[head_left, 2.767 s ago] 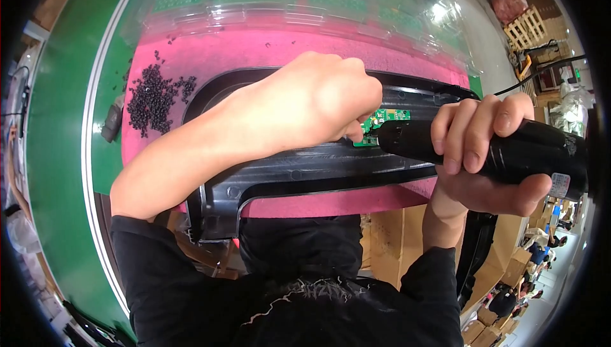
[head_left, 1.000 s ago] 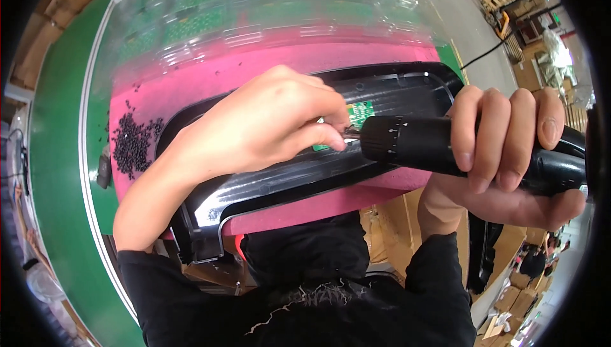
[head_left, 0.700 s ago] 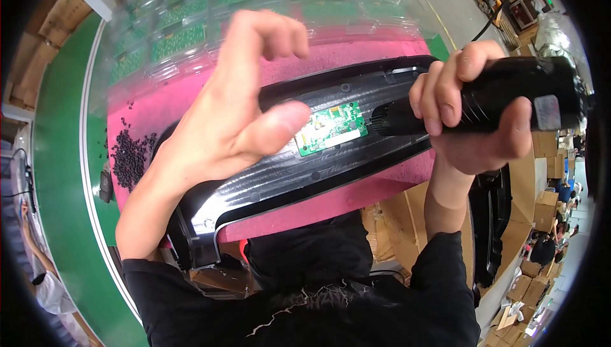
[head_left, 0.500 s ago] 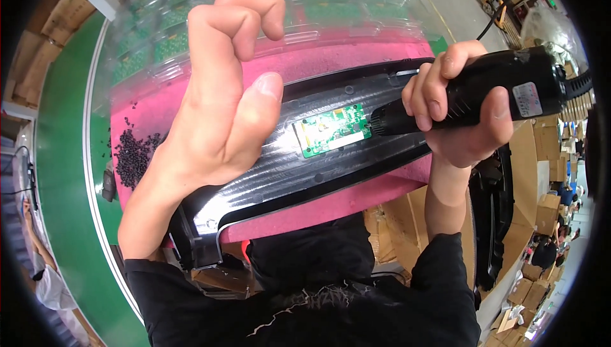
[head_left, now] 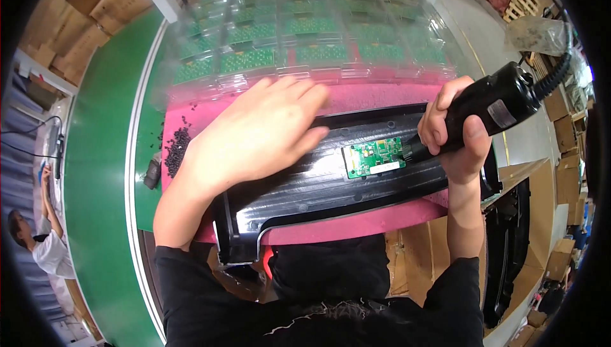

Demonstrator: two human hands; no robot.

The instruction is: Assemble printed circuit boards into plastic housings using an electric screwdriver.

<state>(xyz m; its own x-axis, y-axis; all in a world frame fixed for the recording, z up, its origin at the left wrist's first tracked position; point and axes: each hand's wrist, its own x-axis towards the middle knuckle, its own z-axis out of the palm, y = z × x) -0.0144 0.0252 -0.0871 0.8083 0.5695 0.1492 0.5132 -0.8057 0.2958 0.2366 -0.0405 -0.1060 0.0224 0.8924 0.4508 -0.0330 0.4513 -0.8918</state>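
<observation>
Atop pink mat (head_left: 375, 97): blk tray (head_left: 305, 184); ctns (head_left: 127, 9) nearby.

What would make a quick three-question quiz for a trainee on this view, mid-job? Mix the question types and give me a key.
1. True or false: the right grip holds the black cylindrical tool.
2. Fill in the blank: the small black pieces lie heaped near the ____ edge of the pink surface.
3. Where does the green circuit board lie?
A) among the small black pieces
B) in the black plastic shell
C) in the right grip

Key: 1 true; 2 left; 3 B.
</observation>
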